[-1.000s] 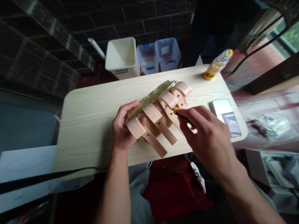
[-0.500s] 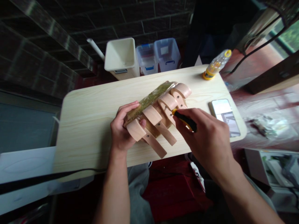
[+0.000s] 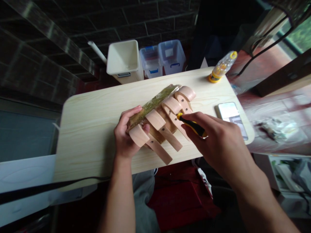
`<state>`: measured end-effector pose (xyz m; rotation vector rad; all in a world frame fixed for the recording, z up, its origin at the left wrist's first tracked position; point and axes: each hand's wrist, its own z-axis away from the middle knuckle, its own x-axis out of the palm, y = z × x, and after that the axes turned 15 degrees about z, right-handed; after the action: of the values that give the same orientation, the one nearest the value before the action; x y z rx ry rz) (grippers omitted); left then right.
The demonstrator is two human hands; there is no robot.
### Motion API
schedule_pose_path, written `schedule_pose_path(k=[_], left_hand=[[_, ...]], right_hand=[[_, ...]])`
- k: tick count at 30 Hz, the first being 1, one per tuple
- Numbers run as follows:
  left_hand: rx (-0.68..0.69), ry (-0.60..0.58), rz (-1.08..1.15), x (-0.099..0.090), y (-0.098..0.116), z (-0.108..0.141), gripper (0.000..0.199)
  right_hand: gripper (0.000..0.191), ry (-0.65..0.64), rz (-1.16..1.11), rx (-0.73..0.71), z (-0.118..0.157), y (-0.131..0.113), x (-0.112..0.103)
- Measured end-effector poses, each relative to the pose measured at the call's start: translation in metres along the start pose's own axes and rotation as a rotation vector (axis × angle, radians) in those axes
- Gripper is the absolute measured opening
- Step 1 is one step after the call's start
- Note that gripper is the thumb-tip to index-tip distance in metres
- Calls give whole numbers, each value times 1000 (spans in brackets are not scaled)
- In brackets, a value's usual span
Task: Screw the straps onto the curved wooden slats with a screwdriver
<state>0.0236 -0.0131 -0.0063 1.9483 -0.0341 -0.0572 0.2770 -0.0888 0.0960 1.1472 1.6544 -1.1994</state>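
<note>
A wooden rack (image 3: 155,119) with several curved wooden hooks lies tilted over the table, its back strip wrapped in shiny plastic film (image 3: 157,99). My left hand (image 3: 127,132) is closed around its lower left end, thumb showing between two hooks. In my right hand (image 3: 218,136) is a yellow-and-black screwdriver (image 3: 193,124), gripped by its handle. The screwdriver points at the hook second from the right, near its dark screw holes. Whether its tip sits in a screw cannot be made out.
The pale wooden table (image 3: 85,129) bears a clear bottle-shaped bit holder (image 3: 222,67) with a yellow base and a phone (image 3: 233,118) at its right end. Behind the far edge stand a cream bin (image 3: 123,60) and two clear plastic boxes (image 3: 172,58). An open white box (image 3: 279,174) is at lower right.
My right hand has turned slightly at the wrist, still holding the screwdriver at the same hook. My left hand keeps its hold. The whole view has shifted a little.
</note>
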Motion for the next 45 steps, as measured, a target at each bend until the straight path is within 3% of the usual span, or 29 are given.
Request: schedule_pose_path(k=[7,19,23,35,45], left_hand=[[34,-40,19,2,4,-2,60],[-6,-5,9,3,4,0,59],[-30,18,13,3,2,3,61],[-73,11,-2,3,1,2,64],[-25,-13,13,0,-3,1,63]], right_hand=[[13,40,8,-10,-1,-2,1],[11,49,-67,128,-6,-5,8],[17,46,-96,109,-4,-3,9],[6,-41,-40,56,0,2,5],[9,6,-46,208,-8,1,13]])
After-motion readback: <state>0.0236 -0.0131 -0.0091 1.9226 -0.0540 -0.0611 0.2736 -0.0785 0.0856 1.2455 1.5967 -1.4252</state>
